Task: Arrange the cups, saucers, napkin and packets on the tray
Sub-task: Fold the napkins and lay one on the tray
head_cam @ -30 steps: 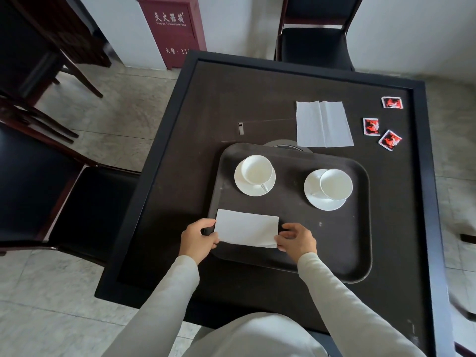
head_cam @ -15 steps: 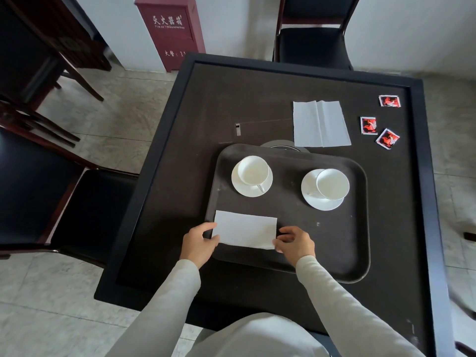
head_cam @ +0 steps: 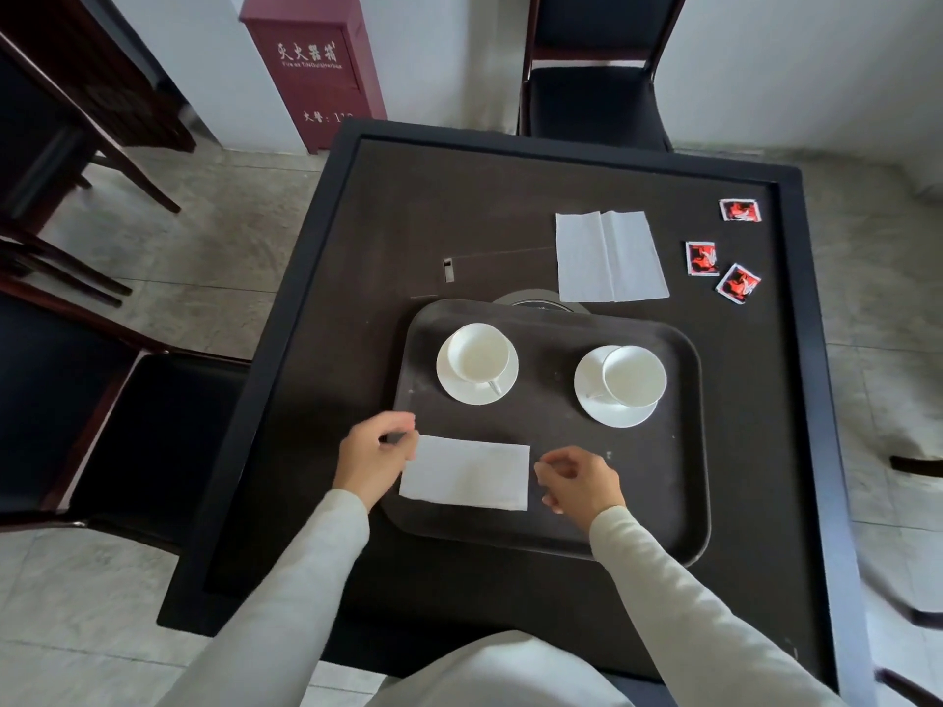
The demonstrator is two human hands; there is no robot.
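Observation:
A dark tray [head_cam: 678,482] lies on the black table. On it stand two white cups on saucers, one at the back left [head_cam: 478,360] and one at the back right [head_cam: 627,380]. A folded white napkin [head_cam: 467,473] lies flat at the tray's front left. My left hand [head_cam: 372,457] hovers at its left edge, fingers loosely curled, holding nothing. My right hand [head_cam: 579,483] is just right of the napkin, fingers apart and empty. A second, unfolded napkin [head_cam: 607,256] lies behind the tray. Three red packets [head_cam: 703,258] [head_cam: 738,283] [head_cam: 740,210] lie at the table's far right.
The table [head_cam: 357,278] has a raised rim. A round metal fitting [head_cam: 536,301] peeks out behind the tray. Dark chairs stand at the far side [head_cam: 594,99] and at the left [head_cam: 127,431]. A red cabinet [head_cam: 316,68] stands against the wall.
Both hands have let go of the folded napkin and drawn slightly away from its ends. The napkin stays flat on the tray.

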